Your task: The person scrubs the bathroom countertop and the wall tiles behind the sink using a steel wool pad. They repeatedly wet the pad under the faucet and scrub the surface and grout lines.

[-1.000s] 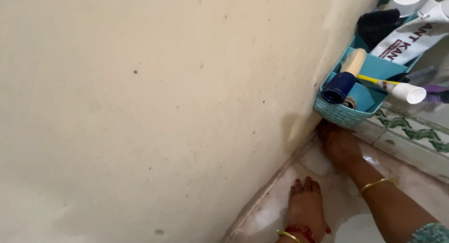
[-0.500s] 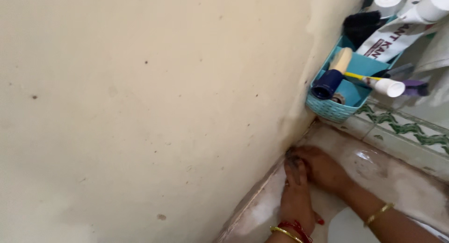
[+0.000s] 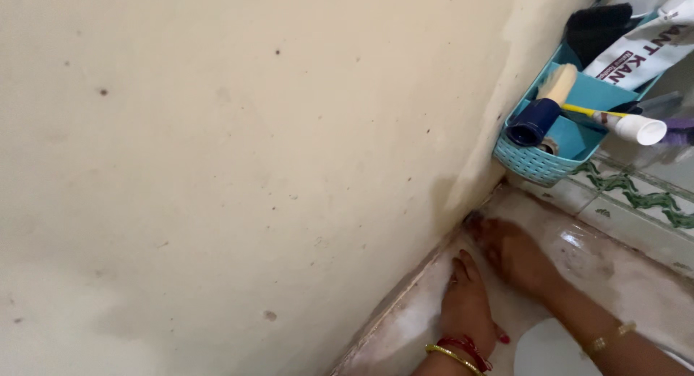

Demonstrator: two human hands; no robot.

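Beside wall corner, on wet ledge [image 3: 578, 264] | left hand [image 3: 466, 304] flat, open | right hand [image 3: 515, 251] nearer corner, fingers curled, grip unclear | teal basket [image 3: 538, 159] just above right hand

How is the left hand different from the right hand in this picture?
The left hand lies flat with fingers pointing toward the wall; the right hand reaches further, its fingertips at the corner under the blue basket. The left wrist carries red thread and a gold bangle; the right only a gold bangle. Both rest on the wet ledge.
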